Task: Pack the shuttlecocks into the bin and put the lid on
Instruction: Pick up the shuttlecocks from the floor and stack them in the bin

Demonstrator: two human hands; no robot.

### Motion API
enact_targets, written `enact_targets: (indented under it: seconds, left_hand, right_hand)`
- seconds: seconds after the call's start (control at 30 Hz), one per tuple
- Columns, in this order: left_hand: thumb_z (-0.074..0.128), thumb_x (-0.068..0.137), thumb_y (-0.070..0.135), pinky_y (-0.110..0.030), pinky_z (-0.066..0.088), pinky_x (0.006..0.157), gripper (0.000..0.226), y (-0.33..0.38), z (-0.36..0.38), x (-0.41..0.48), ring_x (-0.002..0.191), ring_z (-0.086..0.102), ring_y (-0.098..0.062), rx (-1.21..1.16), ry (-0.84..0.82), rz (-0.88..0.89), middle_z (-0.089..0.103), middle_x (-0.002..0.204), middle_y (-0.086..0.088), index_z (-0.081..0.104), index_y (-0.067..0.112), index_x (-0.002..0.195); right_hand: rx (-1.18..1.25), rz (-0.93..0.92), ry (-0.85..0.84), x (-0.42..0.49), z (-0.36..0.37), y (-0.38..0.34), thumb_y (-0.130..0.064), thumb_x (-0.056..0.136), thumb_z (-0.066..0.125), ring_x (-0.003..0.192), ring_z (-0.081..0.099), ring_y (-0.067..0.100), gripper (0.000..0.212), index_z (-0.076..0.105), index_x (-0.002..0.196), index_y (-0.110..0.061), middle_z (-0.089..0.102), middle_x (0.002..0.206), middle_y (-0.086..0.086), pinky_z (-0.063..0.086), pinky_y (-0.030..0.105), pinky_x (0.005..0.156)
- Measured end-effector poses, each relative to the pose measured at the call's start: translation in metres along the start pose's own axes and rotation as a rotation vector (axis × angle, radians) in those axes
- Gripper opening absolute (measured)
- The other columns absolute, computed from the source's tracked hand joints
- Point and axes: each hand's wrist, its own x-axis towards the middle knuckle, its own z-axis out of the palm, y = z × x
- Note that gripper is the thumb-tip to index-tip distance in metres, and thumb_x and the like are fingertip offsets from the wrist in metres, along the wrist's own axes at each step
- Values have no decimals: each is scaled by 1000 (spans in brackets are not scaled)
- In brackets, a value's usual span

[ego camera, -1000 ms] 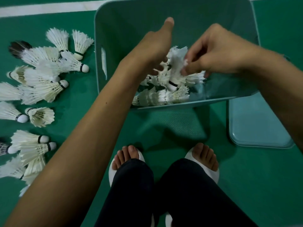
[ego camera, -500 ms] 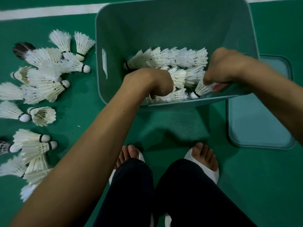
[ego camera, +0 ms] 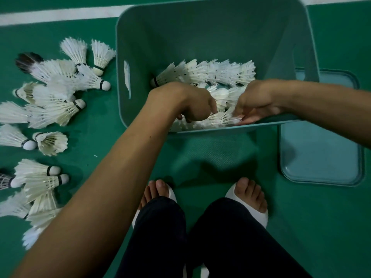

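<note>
A teal plastic bin (ego camera: pixel 200 37) stands on the green floor, with a row of stacked white shuttlecocks (ego camera: pixel 210 74) lying across its bottom. Both my hands are down inside it near the front wall. My left hand (ego camera: pixel 192 103) and my right hand (ego camera: pixel 255 101) hold the two ends of a nested shuttlecock stack (ego camera: pixel 218 119) lying against the near wall. Several loose white shuttlecocks (ego camera: pixel 52 109) are scattered on the floor left of the bin. The teal lid (ego camera: pixel 321 153) lies flat on the floor to the bin's right.
My two feet (ego camera: pixel 251 195) in white slippers stand just in front of the bin. A white court line (ego camera: pixel 60 15) runs along the far floor. One dark-feathered shuttlecock (ego camera: pixel 28 60) lies at the far left of the pile.
Both hands have dropped from above the bin down to its bottom. The shuttlecock stack they held up now lies low against the near wall, and my right hand has shifted left along it.
</note>
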Motion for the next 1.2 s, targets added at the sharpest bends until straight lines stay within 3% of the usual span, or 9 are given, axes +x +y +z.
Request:
enact_targets:
  seconds: [0.1,0.23,0.4,0.53,0.67,0.83,0.93,1.07,1.2]
  left_hand:
    - [38,102,4,-39,49,95,54,2,1,3,118,59,-23,19,21,-18,50,146,-5,48,28,149]
    - [41,91,5,-52,47,107,51,3,7,9,128,55,-30,149,66,-56,52,150,-5,62,24,134]
    - [40,85,3,-51,48,107,58,2,8,4,130,54,-31,160,58,-63,52,151,-5,62,25,135]
    - [41,97,3,-44,43,113,56,0,7,-10,139,48,-29,104,89,-26,45,157,-6,52,23,147]
    - [53,101,11,-30,40,102,53,-8,4,-32,132,54,-21,-66,396,106,55,149,-2,48,30,150]
    - [57,95,13,-35,54,93,35,-29,-2,-76,101,68,-17,-229,827,206,72,117,-1,68,27,125]
    - [58,92,16,-34,56,84,26,-53,-6,-104,90,66,-15,-308,1027,202,71,97,3,72,25,113]
    - [57,87,19,-32,58,79,23,-105,2,-119,81,68,-11,-474,1204,110,72,92,4,74,20,103]
    - [58,83,19,-35,56,82,24,-173,41,-113,90,68,-17,-567,1302,-206,74,97,1,72,15,102]
  right_hand:
    - [-312,-30,33,3,6,-1,0,93,66,45,52,16,9,64,84,-2,62,66,11,46,20,33]
    - [-870,-250,249,-1,13,-3,-10,86,73,71,68,28,7,70,84,-4,66,74,9,56,29,62]
    - [-917,-222,129,-3,13,-14,-8,91,69,69,65,25,18,65,74,-6,66,73,6,55,32,66]
    - [-1025,-219,232,-15,18,-15,-21,83,79,62,59,19,17,67,77,-10,67,69,2,41,25,56]
    - [-928,-165,348,-54,2,-38,-40,67,92,56,60,11,36,72,62,-10,65,46,-8,37,24,53]
    - [-500,-445,678,-99,12,-70,-43,75,83,85,69,27,40,73,96,-11,73,87,5,57,40,82]
    - [-325,-668,688,-129,52,-86,-34,79,76,79,70,23,21,76,81,-13,72,76,4,60,42,81]
    - [-199,-896,740,-147,115,-100,-34,79,63,79,70,23,21,75,77,-17,71,73,-1,58,38,76]
    - [-271,-984,544,-128,199,-112,-30,82,62,73,69,28,18,70,77,-15,70,71,4,58,40,68]
